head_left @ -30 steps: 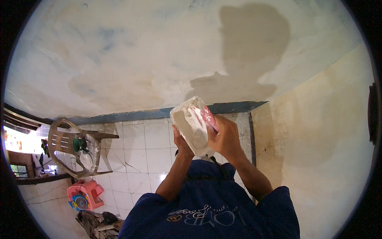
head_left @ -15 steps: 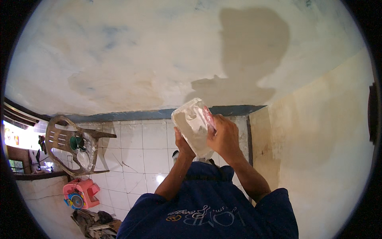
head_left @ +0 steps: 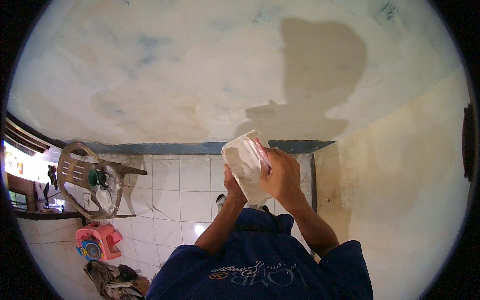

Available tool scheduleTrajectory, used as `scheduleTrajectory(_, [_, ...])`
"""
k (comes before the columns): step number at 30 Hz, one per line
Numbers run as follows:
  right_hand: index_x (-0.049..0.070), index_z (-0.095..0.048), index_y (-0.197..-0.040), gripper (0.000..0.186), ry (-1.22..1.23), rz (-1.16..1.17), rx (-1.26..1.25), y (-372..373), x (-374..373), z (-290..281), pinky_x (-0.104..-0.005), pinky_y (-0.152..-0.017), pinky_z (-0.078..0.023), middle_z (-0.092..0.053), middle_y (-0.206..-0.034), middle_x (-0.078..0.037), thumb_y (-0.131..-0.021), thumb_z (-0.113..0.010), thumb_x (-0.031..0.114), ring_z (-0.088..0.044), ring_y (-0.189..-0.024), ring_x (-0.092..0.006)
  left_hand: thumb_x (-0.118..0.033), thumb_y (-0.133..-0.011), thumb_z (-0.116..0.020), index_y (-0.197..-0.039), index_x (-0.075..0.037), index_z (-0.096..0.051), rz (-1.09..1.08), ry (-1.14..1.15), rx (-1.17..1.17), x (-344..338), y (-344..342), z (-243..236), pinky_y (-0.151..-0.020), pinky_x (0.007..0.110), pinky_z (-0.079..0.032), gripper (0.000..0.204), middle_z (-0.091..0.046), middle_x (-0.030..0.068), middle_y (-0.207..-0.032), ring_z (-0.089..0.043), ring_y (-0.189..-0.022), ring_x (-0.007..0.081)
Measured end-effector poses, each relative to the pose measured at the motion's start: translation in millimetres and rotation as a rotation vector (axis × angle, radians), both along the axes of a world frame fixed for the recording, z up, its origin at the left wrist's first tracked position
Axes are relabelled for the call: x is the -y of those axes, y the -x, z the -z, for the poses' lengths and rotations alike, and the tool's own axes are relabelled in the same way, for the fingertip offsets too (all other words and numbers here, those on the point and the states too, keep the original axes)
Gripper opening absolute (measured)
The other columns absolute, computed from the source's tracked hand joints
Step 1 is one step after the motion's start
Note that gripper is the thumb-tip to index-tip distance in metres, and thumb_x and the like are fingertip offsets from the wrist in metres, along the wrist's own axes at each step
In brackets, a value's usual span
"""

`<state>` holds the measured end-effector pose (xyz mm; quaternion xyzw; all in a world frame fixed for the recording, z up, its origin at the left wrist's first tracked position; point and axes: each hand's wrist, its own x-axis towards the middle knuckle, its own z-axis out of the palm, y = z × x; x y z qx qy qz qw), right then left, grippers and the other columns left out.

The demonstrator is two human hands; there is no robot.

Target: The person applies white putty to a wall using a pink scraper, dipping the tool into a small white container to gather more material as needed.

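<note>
Overhead, one clear plastic container (head_left: pixel 247 167), left hand (head_left: pixel 234 186), right hand (head_left: pixel 281 173) gripping

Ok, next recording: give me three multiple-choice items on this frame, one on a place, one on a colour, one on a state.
1. Where does the plastic chair stand in the picture?
A. Left of the hands, on the white tiled floor
B. Right of the hands, by the beige wall
C. Directly under the container

2. What colour is the small stool near the chair?
A. Green
B. Pink
C. Black

3. How is the clear plastic container held?
A. By the left hand alone
B. Resting on the floor
C. Between both hands

Answers:
1. A, the chair sits at the left edge on the tiled floor.
2. B, its body is pink with a blue round part.
3. C, the left hand grips it from below and the right hand clasps its side.
</note>
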<state>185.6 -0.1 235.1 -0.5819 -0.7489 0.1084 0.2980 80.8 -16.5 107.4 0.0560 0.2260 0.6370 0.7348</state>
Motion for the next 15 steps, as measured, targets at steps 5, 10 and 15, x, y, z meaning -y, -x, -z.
scheduleTrajectory(5, [0.002,-0.065,-0.103,0.030,-0.050,-0.056,0.008,7.2,5.2,12.4,-0.0439,-0.068,-0.050,-0.063,-0.083,-0.017,-0.073,-0.064,0.002,-0.063,-0.077,-0.0366,-0.063,-0.094,-0.032,-0.147,-0.010,-0.031,0.043,-0.152,0.011,-2.3,-1.0,11.9,-0.107,0.046,-0.037,0.075,-0.042,0.0151,-0.144,-0.045,-0.128,0.0336])
scheduleTrajectory(10, [0.002,-0.064,-0.108,0.037,-0.026,-0.109,-0.126,-7.1,8.0,5.8,-0.0441,-0.065,-0.049,-0.062,-0.081,-0.017,-0.072,-0.064,0.000,-0.062,-0.074,-0.0367,-0.062,-0.096,-0.028,-0.144,-0.010,-0.035,-0.061,0.032,0.040,-8.2,-0.8,2.9,-0.106,0.046,-0.039,0.071,-0.046,0.0143,-0.140,-0.047,-0.126,0.0322])
scheduleTrajectory(15, [-0.001,-0.064,-0.099,0.027,-0.022,-0.080,-0.030,-5.3,11.9,10.0,-0.0439,-0.063,-0.048,-0.061,-0.080,-0.020,-0.072,-0.063,0.001,-0.061,-0.073,-0.0386,-0.061,-0.097,-0.027,-0.143,-0.010,-0.037,-0.048,0.027,0.038,-3.8,0.3,-5.9,-0.105,0.045,-0.039,0.070,-0.048,0.0139,-0.138,-0.048,-0.124,0.0317])
